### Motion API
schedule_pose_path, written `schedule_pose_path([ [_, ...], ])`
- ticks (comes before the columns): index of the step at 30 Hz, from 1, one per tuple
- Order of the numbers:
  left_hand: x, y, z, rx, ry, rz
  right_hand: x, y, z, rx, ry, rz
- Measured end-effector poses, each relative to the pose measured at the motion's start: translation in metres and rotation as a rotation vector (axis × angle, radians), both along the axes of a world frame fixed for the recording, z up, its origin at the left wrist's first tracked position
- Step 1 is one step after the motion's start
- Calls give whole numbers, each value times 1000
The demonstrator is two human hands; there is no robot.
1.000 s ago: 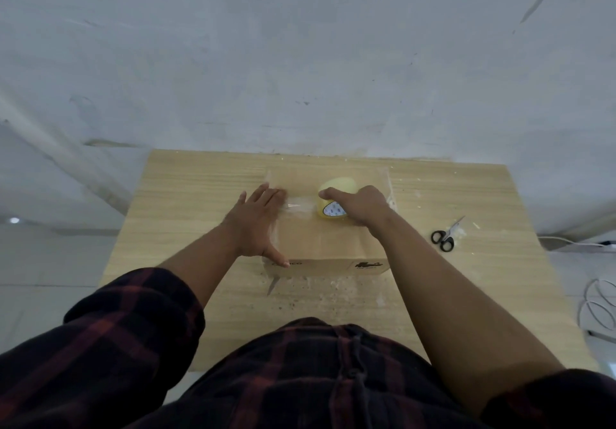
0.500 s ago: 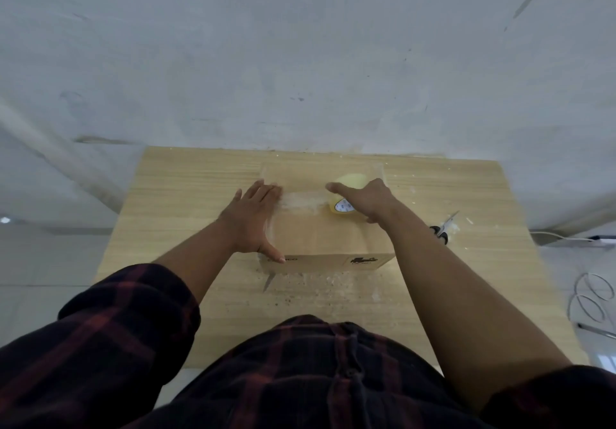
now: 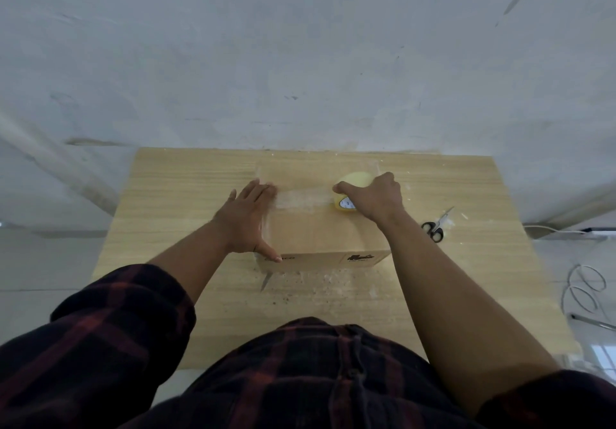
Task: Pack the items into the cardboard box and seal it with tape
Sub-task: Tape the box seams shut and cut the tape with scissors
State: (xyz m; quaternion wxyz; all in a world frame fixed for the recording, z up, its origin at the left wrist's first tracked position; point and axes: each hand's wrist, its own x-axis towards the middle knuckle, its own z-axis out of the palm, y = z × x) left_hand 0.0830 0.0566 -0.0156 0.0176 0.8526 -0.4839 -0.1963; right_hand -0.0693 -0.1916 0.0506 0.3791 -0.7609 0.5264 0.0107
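A closed cardboard box (image 3: 313,232) sits on the wooden table (image 3: 173,215), its flaps down. My left hand (image 3: 246,218) lies flat over the box's left edge, fingers straight on the top and thumb down on the near left corner. My right hand (image 3: 373,198) grips a yellowish roll of clear tape (image 3: 350,192) near the box's right end. A clear strip of tape (image 3: 303,198) stretches across the box top between my left fingers and the roll.
Black-handled scissors (image 3: 436,227) lie on the table right of the box. White crumbs are scattered on the table in front of the box. Cables (image 3: 583,288) lie on the floor at the right. A grey wall stands behind the table.
My right hand has drawn the tape roll to the right across the box top, lengthening the clear strip. My left hand has stayed pressed on the box's left edge.
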Motion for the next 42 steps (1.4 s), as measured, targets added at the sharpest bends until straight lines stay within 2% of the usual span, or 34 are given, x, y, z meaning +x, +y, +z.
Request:
schedule_pose_path([
  [4, 0, 0, -3, -10, 6, -3, -1, -4, -7, -142, 22, 7],
  [8, -1, 1, -6, 2, 15, -4, 2, -7, -10, -81, 67, 22],
  [14, -9, 12, -17, -70, 25, 90, -6, -10, -15, 10, -4, 64],
  [19, -26, 23, -25, -64, -197, -3, -4, -20, -11, 105, -39, 7],
  [29, -54, 13, -32, -53, -161, 96, -3, -17, -10, 97, -32, 38],
  [35, -58, 10, -37, -6, -296, 47, -5, -15, -9, 46, -29, 65],
  [42, -62, 4, -29, -37, -267, 79, -6, -18, -9, 23, -6, 84],
])
